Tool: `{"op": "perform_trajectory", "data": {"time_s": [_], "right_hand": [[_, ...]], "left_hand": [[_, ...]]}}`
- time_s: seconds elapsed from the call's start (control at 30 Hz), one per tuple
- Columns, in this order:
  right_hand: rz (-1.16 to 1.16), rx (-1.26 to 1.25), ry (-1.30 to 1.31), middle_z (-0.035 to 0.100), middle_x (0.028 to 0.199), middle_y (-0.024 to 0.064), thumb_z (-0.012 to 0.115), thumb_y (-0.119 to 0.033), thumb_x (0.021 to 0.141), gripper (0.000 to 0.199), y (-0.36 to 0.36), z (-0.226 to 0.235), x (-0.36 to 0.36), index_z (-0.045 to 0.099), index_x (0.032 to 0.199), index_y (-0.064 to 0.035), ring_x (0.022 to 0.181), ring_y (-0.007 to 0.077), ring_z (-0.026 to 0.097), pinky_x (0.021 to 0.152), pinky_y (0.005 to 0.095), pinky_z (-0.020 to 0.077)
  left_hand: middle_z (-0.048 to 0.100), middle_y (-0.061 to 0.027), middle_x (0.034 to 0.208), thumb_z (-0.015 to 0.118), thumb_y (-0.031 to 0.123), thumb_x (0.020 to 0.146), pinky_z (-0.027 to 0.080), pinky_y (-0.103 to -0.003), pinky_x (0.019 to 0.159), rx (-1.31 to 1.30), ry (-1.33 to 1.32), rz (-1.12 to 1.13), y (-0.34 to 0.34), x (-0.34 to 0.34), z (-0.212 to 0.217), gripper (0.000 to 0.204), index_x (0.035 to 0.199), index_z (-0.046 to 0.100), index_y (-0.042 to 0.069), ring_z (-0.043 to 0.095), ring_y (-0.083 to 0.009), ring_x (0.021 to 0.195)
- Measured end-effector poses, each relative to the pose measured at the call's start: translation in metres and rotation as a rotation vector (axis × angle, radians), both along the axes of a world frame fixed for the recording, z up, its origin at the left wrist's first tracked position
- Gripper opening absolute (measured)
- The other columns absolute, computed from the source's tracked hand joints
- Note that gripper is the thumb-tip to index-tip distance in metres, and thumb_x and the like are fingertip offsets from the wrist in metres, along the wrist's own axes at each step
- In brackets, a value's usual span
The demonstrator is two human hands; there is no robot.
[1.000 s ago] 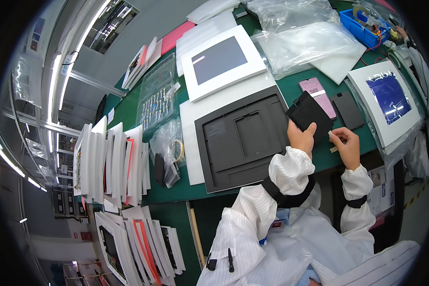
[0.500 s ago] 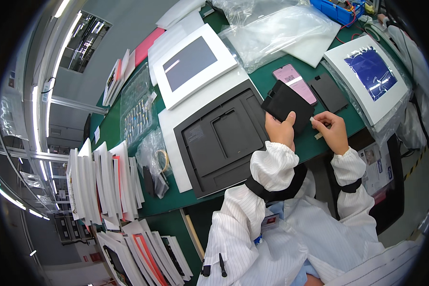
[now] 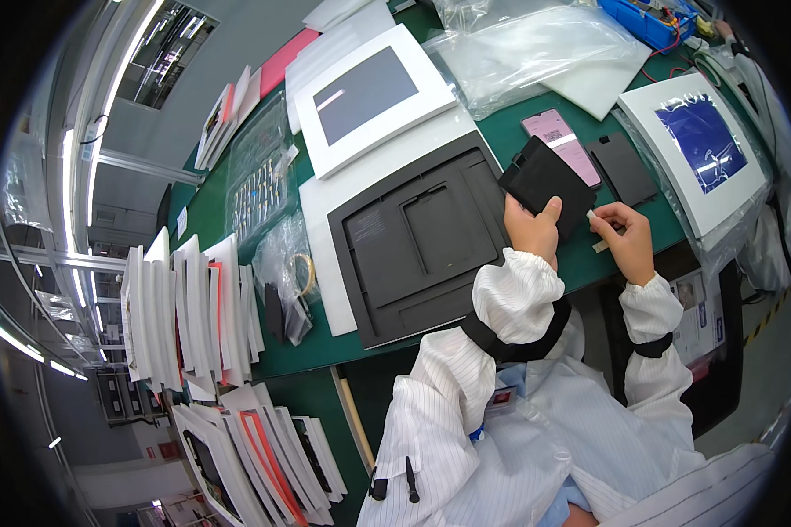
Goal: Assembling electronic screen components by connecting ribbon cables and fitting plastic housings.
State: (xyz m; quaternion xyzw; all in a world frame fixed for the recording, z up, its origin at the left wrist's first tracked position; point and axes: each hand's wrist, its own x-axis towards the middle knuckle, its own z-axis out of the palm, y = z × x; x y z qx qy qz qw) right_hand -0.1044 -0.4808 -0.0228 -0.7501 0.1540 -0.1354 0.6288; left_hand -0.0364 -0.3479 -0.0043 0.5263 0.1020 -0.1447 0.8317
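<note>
My left hand [image 3: 532,230] grips a flat black square pad [image 3: 545,183] by its lower edge, holding it tilted above the green table [image 3: 518,132]. My right hand [image 3: 626,235] pinches a small pale strip [image 3: 594,214] just right of the pad. Left of both hands lies a large black recessed panel [image 3: 413,246] on a white sheet [image 3: 318,250]. A pink phone-sized slab [image 3: 561,140] and a second black pad [image 3: 620,167] lie just beyond my hands.
A white-framed grey panel [image 3: 369,95] lies at the back, and a white-framed blue panel [image 3: 703,149] at the right. Clear plastic bags [image 3: 536,48] lie at the back. Upright stacks of white frames [image 3: 185,316] stand at the left. A blue bin [image 3: 650,22] sits top right.
Both hands stay on the black pad and strip; the view has shifted slightly, and my right hand sits a little lower beside the pad's edge.
</note>
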Motion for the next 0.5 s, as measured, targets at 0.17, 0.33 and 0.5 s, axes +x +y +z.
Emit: {"op": "perform_trajectory", "data": {"time_s": [0.17,0.33,0.5], "right_hand": [[0.001,0.010,0.000,0.063,0.071,0.0044,0.065,-0.006,0.079,0.010,0.001,-0.001,0.000,0.064,0.083,0.0026,0.063,0.0083,0.058,0.056,0.0210,0.0446],[0.011,0.015,-0.011,0.063,0.070,0.0044,0.065,-0.005,0.079,0.009,-0.001,-0.002,0.000,0.064,0.084,0.0027,0.063,0.0086,0.058,0.058,0.0213,0.0444],[0.010,-0.024,-0.023,0.064,0.070,0.0047,0.067,-0.007,0.078,0.011,0.001,0.000,0.001,0.064,0.084,0.0025,0.063,0.0085,0.058,0.058,0.0212,0.0445]], "left_hand": [[0.054,-0.0139,0.114,0.057,-0.008,0.083,0.048,-0.035,0.086,-0.012,0.006,-0.007,0.001,0.001,0.002,0.043,0.121,0.040,0.001,0.056,-0.0231,0.102],[0.053,-0.0150,0.121,0.055,-0.011,0.081,0.042,-0.033,0.094,-0.046,0.042,-0.002,0.000,0.001,0.003,0.047,0.125,0.040,-0.001,0.054,-0.0233,0.109],[0.053,-0.0148,0.120,0.054,-0.013,0.080,0.042,-0.033,0.094,-0.057,0.012,-0.004,0.002,0.003,-0.002,0.048,0.124,0.040,-0.001,0.054,-0.0235,0.108]]}}
